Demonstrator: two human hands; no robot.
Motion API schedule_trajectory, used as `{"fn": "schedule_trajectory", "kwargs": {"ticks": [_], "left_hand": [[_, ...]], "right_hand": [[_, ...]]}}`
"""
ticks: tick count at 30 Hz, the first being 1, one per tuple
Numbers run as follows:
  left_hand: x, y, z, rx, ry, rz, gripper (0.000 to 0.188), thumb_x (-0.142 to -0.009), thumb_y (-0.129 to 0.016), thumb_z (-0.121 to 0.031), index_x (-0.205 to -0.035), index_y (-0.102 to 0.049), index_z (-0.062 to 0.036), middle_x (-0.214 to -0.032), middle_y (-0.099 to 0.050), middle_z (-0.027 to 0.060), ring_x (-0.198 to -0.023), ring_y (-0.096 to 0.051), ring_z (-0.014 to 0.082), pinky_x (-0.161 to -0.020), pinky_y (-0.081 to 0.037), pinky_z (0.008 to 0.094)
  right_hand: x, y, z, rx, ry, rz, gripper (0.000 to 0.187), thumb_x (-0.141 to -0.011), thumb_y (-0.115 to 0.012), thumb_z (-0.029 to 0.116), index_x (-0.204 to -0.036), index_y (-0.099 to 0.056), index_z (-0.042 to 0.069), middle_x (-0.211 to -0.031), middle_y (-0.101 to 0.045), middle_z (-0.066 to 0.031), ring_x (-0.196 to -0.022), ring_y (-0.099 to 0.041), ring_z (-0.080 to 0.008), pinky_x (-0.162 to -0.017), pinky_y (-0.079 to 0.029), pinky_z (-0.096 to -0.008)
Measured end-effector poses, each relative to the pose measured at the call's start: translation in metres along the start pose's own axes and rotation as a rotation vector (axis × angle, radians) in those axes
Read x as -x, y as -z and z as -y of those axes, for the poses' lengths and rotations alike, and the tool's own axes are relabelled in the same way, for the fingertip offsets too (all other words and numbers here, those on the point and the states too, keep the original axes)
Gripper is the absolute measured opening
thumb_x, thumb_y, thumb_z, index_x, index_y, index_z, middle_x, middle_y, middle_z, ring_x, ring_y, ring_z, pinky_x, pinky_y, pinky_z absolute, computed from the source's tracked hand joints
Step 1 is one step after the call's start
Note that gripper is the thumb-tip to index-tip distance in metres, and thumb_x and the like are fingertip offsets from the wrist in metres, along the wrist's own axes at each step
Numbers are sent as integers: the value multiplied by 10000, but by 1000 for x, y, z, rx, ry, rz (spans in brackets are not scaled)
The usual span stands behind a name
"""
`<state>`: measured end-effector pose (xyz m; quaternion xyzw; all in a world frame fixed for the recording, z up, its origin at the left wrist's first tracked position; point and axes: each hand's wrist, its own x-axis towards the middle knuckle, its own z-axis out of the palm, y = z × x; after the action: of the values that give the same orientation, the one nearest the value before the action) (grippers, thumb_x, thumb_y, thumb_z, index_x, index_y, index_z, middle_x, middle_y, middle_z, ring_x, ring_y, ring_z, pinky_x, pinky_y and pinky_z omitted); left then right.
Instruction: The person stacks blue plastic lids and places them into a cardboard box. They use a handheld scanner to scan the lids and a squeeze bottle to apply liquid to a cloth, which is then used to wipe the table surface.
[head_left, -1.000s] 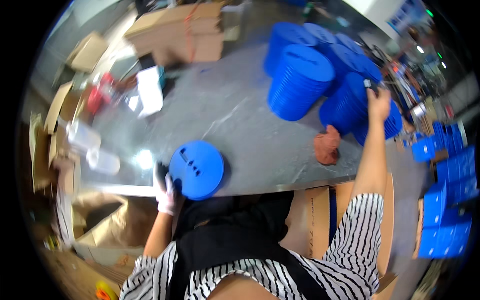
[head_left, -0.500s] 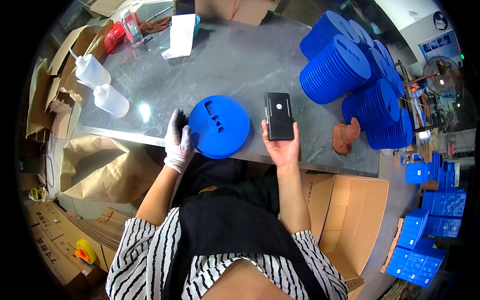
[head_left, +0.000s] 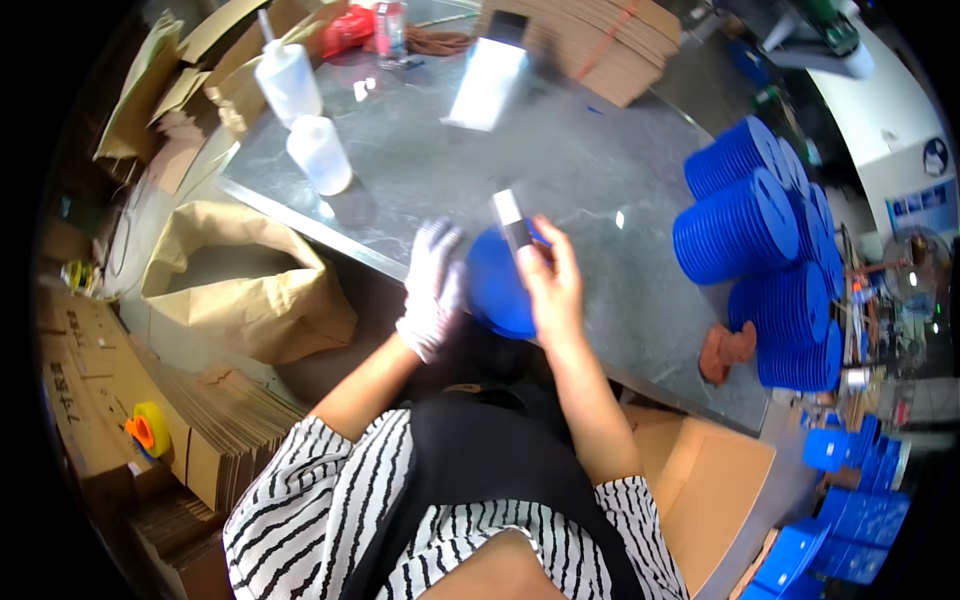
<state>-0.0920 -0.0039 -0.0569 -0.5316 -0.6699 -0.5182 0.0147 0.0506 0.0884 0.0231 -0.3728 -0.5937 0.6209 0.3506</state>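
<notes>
A round blue plastic disc (head_left: 497, 290) is at the table's near edge, blurred and partly covered by my right hand (head_left: 553, 285). That hand is closed on a slim black rectangular device, turned on its narrow side above the disc. The device (head_left: 515, 232) shows a pale upper end. My left hand (head_left: 432, 285), in a whitish glove, is at the disc's left edge with fingers stretched out and thumb apart. Whether its thumb touches the rim is blurred.
Stacks of blue discs (head_left: 735, 230) stand on the right, with a brown cloth (head_left: 726, 352) nearer. Two translucent squeeze bottles (head_left: 320, 157) are at the left. A white sheet (head_left: 487, 88) lies at the back. Below are a paper sack (head_left: 325, 310) and an open carton (head_left: 715, 480).
My right hand has brought the device left over the disc and turned it from flat onto its side. My left hand stays by the disc's edge. The whole view has shifted and tilted.
</notes>
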Motion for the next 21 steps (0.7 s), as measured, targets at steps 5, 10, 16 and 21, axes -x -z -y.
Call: {"fn": "schedule_trajectory", "kwargs": {"ticks": [5,10,16,21], "left_hand": [[8,45,-49,1142,552,-117,551,-1030,-435,-407,-1472,-348,-90,-1418,-461,90,-1287,-456,188,-1076,-381,340],[29,87,-7,1495,860,-426,434,-983,-526,-436,-1245,-557,-91,-1164,-649,80,-1075,-621,221,-941,-512,380],[-22,158,98,1030,788,-560,350,-957,-587,-351,-1112,-584,-37,-961,-656,77,-856,-663,226,-818,-562,385],[-57,206,223,991,1004,-391,357,-912,-674,-310,-1118,-618,-25,-971,-687,121,-829,-679,257,-778,-592,374]], "right_hand": [[17,-86,-28,639,756,171,616,-829,-663,64,-1402,-438,44,-1448,-422,-218,-1296,-423,-430,-1078,-342,-484],[34,-93,-23,549,738,547,612,-855,-675,147,-1421,-453,72,-1504,-385,-173,-1378,-373,-384,-1104,-341,-467],[37,4,-27,799,782,84,424,-823,-681,70,-1241,-625,33,-1349,-567,-143,-1277,-507,-333,-1062,-394,-443],[46,84,-73,401,196,-407,384,-932,-588,101,-1304,-552,15,-1341,-568,-138,-1248,-522,-257,-1029,-404,-384]]}}
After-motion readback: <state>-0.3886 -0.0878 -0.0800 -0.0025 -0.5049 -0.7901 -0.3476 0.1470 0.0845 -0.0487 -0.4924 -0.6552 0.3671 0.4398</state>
